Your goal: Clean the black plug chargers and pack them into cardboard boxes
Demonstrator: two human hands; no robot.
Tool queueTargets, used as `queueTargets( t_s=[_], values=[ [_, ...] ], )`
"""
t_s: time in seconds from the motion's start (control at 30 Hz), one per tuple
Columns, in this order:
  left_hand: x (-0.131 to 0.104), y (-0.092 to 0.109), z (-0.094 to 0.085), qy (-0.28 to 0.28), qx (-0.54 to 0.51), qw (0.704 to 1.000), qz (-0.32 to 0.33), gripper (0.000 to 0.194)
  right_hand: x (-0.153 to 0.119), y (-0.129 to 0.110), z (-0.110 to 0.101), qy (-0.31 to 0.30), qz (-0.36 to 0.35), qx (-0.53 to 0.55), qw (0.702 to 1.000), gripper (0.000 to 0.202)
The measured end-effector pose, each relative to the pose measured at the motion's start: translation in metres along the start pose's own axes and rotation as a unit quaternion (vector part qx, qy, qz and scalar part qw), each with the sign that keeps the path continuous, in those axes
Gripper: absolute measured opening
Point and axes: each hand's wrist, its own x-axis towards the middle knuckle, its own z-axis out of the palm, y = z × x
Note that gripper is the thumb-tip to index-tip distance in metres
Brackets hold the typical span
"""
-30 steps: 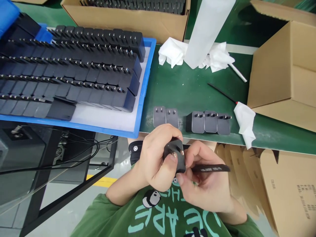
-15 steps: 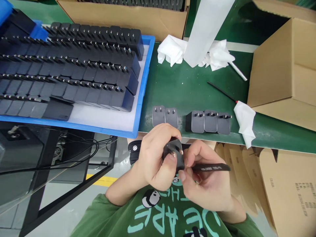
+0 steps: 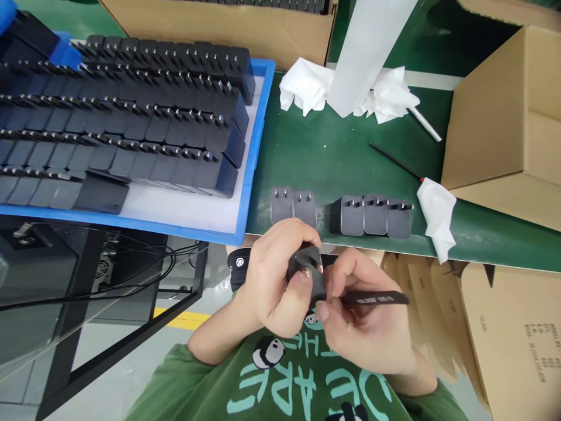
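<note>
Just off the table's front edge, my left hand [image 3: 283,280] is closed round a black power adapter [image 3: 309,261] with metal prongs, the thumb lying by the prongs. My right hand [image 3: 368,321] pinches a pair of black tweezers [image 3: 374,298] with pale lettering. Its fingertips are up against the adapter's right side, and they hide the tweezers' tips. On the table beyond my hands stand two adapters [image 3: 293,207] side by side, prongs up. Right of them is a row of three more adapters [image 3: 374,216].
A blue-rimmed tray [image 3: 256,146] packed with rows of adapters lies at the left. Cardboard boxes [image 3: 486,128] stand at the right and back. White wipes [image 3: 307,88], a cloth-wrapped thin black tool [image 3: 436,213] and a hanging white strip [image 3: 370,52] are on the table's right half.
Both hands keep the same grip, the adapter tilting or shifting very slightly left. The view has moved a little; nothing was taken up or let go.
</note>
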Motion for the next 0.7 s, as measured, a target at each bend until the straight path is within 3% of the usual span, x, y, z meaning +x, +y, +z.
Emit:
queueTargets(
  t_s=[0.57,0.7],
  values=[
    [-0.004,-0.001,-0.004,0.0,-0.007,1.0,-0.01,0.013,-0.002,-0.001,-0.001,-0.017,0.032,0.002,0.999,0.031],
    [-0.002,-0.009,-0.005,-0.019,-0.077,0.997,-0.01,0.014,-0.007,0.0,-0.003,-0.003,-0.015,0.021,1.0,0.02]
  ],
)
